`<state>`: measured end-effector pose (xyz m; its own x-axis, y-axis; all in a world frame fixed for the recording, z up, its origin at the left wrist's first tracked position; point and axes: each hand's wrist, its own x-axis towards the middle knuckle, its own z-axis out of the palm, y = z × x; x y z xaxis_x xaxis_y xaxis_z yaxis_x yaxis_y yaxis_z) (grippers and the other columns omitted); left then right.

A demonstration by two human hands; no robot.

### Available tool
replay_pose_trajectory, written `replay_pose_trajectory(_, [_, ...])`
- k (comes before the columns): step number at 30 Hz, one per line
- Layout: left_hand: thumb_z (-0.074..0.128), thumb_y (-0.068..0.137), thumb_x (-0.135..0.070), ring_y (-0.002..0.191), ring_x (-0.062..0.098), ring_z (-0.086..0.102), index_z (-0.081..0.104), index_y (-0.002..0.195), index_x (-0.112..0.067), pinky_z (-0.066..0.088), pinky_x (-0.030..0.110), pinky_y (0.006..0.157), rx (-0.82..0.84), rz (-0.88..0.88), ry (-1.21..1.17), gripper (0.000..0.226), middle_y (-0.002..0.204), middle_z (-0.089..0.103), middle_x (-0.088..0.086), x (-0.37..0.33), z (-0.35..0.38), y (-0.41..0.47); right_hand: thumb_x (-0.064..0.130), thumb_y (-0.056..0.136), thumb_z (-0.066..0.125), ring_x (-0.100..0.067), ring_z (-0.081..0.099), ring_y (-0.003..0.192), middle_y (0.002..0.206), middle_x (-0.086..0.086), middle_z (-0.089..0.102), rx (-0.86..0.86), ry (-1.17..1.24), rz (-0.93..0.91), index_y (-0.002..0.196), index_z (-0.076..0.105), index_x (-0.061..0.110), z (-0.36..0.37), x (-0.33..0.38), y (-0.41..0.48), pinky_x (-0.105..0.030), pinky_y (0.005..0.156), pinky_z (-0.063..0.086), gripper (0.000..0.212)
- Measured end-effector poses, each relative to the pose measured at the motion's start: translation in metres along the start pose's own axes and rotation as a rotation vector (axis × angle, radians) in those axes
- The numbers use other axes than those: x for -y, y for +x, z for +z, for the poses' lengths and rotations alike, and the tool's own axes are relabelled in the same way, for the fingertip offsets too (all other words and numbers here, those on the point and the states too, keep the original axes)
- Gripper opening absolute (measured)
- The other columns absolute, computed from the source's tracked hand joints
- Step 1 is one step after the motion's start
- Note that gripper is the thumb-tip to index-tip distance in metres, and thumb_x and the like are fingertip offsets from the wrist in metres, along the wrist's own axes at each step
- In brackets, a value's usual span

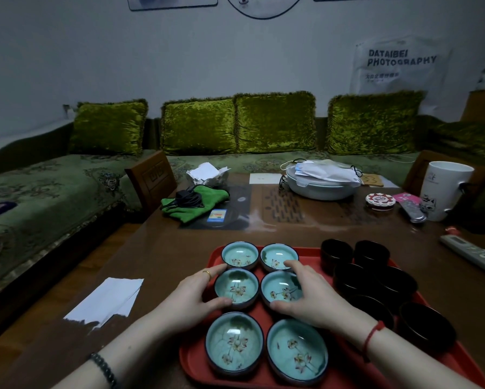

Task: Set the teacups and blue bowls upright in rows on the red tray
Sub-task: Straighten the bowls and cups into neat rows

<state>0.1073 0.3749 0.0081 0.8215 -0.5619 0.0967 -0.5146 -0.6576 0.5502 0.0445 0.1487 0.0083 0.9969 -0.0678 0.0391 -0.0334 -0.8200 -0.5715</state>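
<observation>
Head view: a red tray (193, 363) lies on a dark wooden table (157, 265) in the lower middle of the frame; six blue bowls stand upright on its left half in two columns of three, each showing a painted flower inside. The far-left blue bowl (239, 255) and far-right blue bowl (277, 256) sit just beside each other at the tray's far edge; the near-left blue bowl (234, 342) and near-right blue bowl (297, 350) sit closest to the camera. The left hand (192, 301) cups the middle-left blue bowl (236, 287), thumb on its near rim and forefinger curved along its far side; a gold ring (207, 273) shows on that finger. The right hand (311, 296) grips the middle-right blue bowl (280, 289) the same way, thumb at the near rim, forefinger over the far rim. Six dark teacups (395, 284) crowd the tray's right side in two columns; they look mouth-up, though their insides are too dark to be sure. A beaded bracelet (103, 369) circles the left wrist; a red string (371, 336) circles the right. A torn white paper (106, 300) lies at lower left on the table; a green cloth (193, 204) lies at centre; a white mug (443, 189) and a remote control (471, 252) sit at the right edge.
</observation>
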Motion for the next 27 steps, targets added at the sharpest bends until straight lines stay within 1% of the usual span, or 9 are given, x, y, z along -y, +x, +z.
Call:
replay_pose_trajectory(7, [0.063,0.080,-0.039,0.134,0.005,0.031,0.028,0.139,-0.027,0.027,0.023,0.111,0.005,-0.014,-0.038,0.070,0.146,0.036,-0.007,0.002,0.001,-0.001,0.053,0.066,0.068,-0.018,0.040,0.125,0.136,-0.002,0.040,-0.012,0.016,0.022,0.137,0.025,0.020,0.003,-0.003,-0.002,-0.029,0.103,0.035,0.089])
replay_pose_trajectory(11, [0.059,0.081,-0.046,0.134,0.003,0.029,0.024,0.141,-0.026,0.025,0.019,0.109,-0.034,-0.005,-0.040,0.071,0.148,0.032,-0.009,-0.003,0.000,-0.011,0.053,0.070,0.066,-0.015,0.033,0.131,0.144,-0.001,0.031,-0.027,0.050,-0.011,0.140,0.020,0.020,0.000,-0.001,-0.012,-0.030,0.109,0.031,0.090])
replay_pose_trajectory(13, [0.057,0.078,-0.054,0.133,0.000,0.029,0.023,0.140,-0.030,0.025,0.018,0.109,-0.044,0.010,-0.062,0.075,0.147,0.031,-0.013,-0.007,-0.002,-0.023,0.054,0.070,0.065,-0.010,0.031,0.131,0.144,0.004,0.029,-0.079,0.077,-0.076,0.140,0.019,0.022,-0.002,0.000,-0.023,-0.025,0.109,0.028,0.090])
replay_pose_trajectory(15, [0.052,0.069,-0.067,0.133,-0.003,0.026,0.019,0.139,-0.039,0.024,0.021,0.111,-0.023,0.025,-0.054,0.082,0.144,0.029,-0.021,-0.009,-0.002,-0.039,0.055,0.069,0.065,0.000,0.029,0.128,0.140,0.014,0.029,-0.133,0.101,-0.156,0.140,0.020,0.027,-0.002,0.000,-0.040,-0.017,0.107,0.024,0.088])
replay_pose_trajectory(17, [0.049,0.060,-0.078,0.133,-0.003,0.022,0.014,0.134,-0.050,0.022,0.025,0.113,0.000,0.014,-0.014,0.087,0.141,0.025,-0.026,-0.012,0.000,-0.056,0.055,0.068,0.066,0.018,0.024,0.122,0.133,0.028,0.026,-0.147,0.136,-0.207,0.134,0.020,0.040,-0.001,0.000,-0.059,-0.001,0.099,0.018,0.082])
replay_pose_trajectory(19, [0.048,0.053,-0.084,0.131,-0.006,0.017,0.005,0.127,-0.058,0.017,0.026,0.115,0.010,0.009,0.043,0.090,0.138,0.021,-0.029,-0.013,0.005,-0.071,0.055,0.065,0.068,0.026,0.020,0.117,0.127,0.037,0.022,-0.129,0.169,-0.215,0.123,0.015,0.052,0.001,-0.002,-0.077,0.009,0.090,0.014,0.079])
replay_pose_trajectory(21, [0.044,0.047,-0.089,0.128,-0.010,0.011,-0.001,0.122,-0.060,0.010,0.024,0.115,0.019,0.008,0.105,0.092,0.135,0.017,-0.031,-0.015,0.010,-0.081,0.054,0.062,0.071,0.023,0.021,0.118,0.128,0.037,0.019,-0.093,0.173,-0.202,0.119,0.012,0.055,0.004,-0.004,-0.090,0.009,0.090,0.014,0.082])
replay_pose_trajectory(24, [0.041,0.046,-0.090,0.131,-0.009,0.010,-0.002,0.121,-0.059,0.005,0.025,0.116,-0.006,-0.024,0.113,0.091,0.138,0.019,-0.029,-0.016,0.018,-0.088,0.049,0.063,0.073,0.017,0.026,0.122,0.131,0.032,0.023,-0.079,0.176,-0.177,0.119,0.013,0.053,0.010,-0.005,-0.101,0.000,0.097,0.018,0.081])
replay_pose_trajectory(27, [0.053,0.060,-0.077,0.135,-0.004,0.016,0.003,0.121,-0.057,0.009,0.026,0.117,-0.081,-0.060,0.058,0.081,0.144,0.026,-0.022,-0.013,0.026,-0.092,0.044,0.065,0.074,0.022,0.025,0.114,0.127,0.030,0.029,-0.125,0.179,-0.166,0.116,0.016,0.052,0.015,-0.006,-0.105,0.009,0.089,0.015,0.078])
